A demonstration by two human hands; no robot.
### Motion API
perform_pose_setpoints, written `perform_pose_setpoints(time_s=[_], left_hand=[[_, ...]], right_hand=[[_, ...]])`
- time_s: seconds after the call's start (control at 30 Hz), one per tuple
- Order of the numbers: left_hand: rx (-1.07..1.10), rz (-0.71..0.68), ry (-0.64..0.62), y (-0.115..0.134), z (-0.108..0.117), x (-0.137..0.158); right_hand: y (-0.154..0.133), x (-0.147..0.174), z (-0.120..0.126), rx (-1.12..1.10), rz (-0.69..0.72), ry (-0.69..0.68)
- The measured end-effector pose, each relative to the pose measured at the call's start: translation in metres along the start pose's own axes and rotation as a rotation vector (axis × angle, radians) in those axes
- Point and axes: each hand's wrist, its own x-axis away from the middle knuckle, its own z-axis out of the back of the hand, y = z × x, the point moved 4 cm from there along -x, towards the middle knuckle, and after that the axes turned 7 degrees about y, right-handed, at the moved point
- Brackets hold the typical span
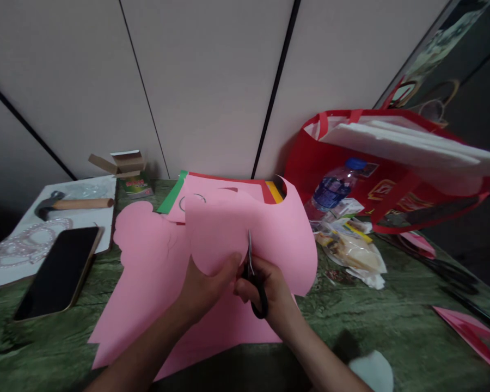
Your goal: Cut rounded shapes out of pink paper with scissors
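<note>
My left hand (pixel 212 283) grips a sheet of pink paper (pixel 281 234), its thumb on the near face and the other fingers hidden behind. The sheet is raised above the table and curls at its right side. In my right hand (pixel 265 283) is a pair of scissors (pixel 251 272) with black handles, the blades pointing up and lying across the pink paper. Beneath both hands lie more pink sheets (pixel 147 283), one with a scalloped edge at the upper left. Green, red and yellow sheets (pixel 171 196) stick out behind them.
To the left are a phone (pixel 61 272), a hammer (pixel 81 203), clear beads (pixel 28 245) and an opened small box (pixel 133 174). At right stand a red bag (pixel 351 136) and a bottle (pixel 335 188), near plastic packets (pixel 351 247) and a second pair of scissors (pixel 453 272).
</note>
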Motion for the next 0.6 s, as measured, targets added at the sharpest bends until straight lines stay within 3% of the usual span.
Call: perform_pose_setpoints(time_s=[0.3, 0.5, 0.6], left_hand=[[0.007, -0.044, 0.011, 0.0014, 0.0011, -0.0006], [-0.018, -0.03, -0.086, 0.0002, 0.0012, -0.0041], [-0.015, -0.025, -0.073, -0.0007, 0.0034, -0.006]], right_hand=[[0.0017, 0.0003, 0.0004, -0.01, 0.036, -0.008], [0.002, 0.0005, 0.0005, -0.009, 0.039, -0.014], [0.0035, 0.0004, 0.0006, -0.006, 0.029, -0.011]])
